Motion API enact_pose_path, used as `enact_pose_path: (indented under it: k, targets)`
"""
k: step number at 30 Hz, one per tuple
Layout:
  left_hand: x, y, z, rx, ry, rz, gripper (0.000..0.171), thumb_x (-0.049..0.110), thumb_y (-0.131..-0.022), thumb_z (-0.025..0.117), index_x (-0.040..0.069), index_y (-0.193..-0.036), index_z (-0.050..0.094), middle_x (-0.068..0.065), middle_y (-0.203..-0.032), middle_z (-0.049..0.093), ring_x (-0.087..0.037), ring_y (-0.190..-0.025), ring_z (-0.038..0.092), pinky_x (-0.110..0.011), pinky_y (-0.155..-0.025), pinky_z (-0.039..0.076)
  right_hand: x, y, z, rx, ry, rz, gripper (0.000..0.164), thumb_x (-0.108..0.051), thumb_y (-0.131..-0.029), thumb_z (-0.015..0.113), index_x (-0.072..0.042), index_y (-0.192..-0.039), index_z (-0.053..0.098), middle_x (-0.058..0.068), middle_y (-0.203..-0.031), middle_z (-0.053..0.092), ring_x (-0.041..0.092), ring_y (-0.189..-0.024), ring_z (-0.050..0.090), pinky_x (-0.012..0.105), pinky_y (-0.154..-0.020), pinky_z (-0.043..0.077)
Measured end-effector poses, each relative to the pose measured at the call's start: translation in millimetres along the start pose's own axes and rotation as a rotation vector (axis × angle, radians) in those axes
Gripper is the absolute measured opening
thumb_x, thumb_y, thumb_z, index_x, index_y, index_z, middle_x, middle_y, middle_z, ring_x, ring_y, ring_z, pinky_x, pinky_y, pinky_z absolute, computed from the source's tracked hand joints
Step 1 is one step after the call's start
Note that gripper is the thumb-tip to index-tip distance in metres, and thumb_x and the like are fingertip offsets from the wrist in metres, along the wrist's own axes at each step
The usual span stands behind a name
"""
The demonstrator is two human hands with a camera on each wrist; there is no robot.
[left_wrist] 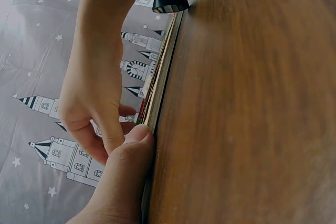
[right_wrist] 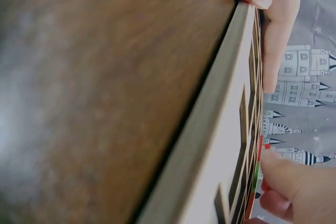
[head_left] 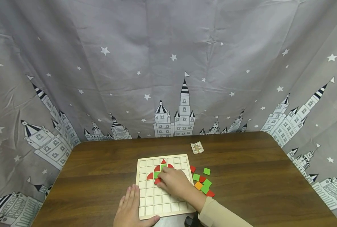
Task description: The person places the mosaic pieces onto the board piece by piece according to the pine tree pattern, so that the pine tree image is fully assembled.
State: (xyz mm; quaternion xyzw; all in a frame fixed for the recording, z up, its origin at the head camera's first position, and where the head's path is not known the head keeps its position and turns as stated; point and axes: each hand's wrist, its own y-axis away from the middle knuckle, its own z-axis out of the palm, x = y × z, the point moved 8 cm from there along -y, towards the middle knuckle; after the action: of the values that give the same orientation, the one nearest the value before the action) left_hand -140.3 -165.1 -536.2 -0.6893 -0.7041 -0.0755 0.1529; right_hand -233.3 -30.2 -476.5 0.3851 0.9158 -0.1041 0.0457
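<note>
Left hand (head_left: 131,205), fingers straight, edges grid board (head_left: 158,208). Right hand (head_left: 174,182) (the nearer) pinches red piece (head_left: 157,181), just nearside of green square (head_left: 156,174).

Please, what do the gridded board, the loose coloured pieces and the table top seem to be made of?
Pale square gridded board: probably wood, matt; its edge looks plain and light.
Small flat red, green and orange pieces: painted wood or plastic; evenly coloured, so I cannot tell.
Dark brown table top: wood or wood-look laminate, smooth; streaked grain shows.
</note>
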Motion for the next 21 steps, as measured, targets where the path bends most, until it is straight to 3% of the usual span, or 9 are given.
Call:
enact_pose_path:
  k: [7,15,21]
  targets:
    - [0.2,-0.5,0.5,-0.044,0.022,-0.015,0.140,0.097,-0.058,0.053,-0.005,-0.151,0.033,-0.023,-0.160,0.030,-0.042,-0.147,0.030,-0.057,-0.115,0.031,-0.8,-1.7,2.4,0.003,0.000,0.007,0.020,-0.040,-0.095,0.066,-0.022,-0.099,0.074,-0.010,-0.088,0.059,0.002,-0.073,0.053,0.020,-0.056,0.044]
    - [0.3,-0.5,0.2,-0.081,0.037,-0.042,0.142,0.098,-0.057,0.052,-0.005,-0.152,0.031,-0.023,-0.161,0.028,-0.042,-0.148,0.029,-0.057,-0.117,0.029,4.4,-2.1,5.1,0.011,-0.141,0.040,0.016,-0.035,-0.091,0.071,-0.023,-0.100,0.078,-0.013,-0.087,0.063,-0.001,-0.076,0.057,0.018,-0.064,0.049]
    - [0.8,-0.7,0.4,-0.057,0.031,-0.026,0.139,0.096,-0.058,0.055,-0.006,-0.151,0.032,-0.024,-0.160,0.030,-0.042,-0.147,0.031,-0.057,-0.116,0.030,6.2,-2.2,5.7,0.009,-0.195,0.050,0.018,-0.032,-0.089,0.074,-0.022,-0.103,0.080,-0.013,-0.087,0.065,-0.004,-0.073,0.055,0.014,-0.061,0.046]
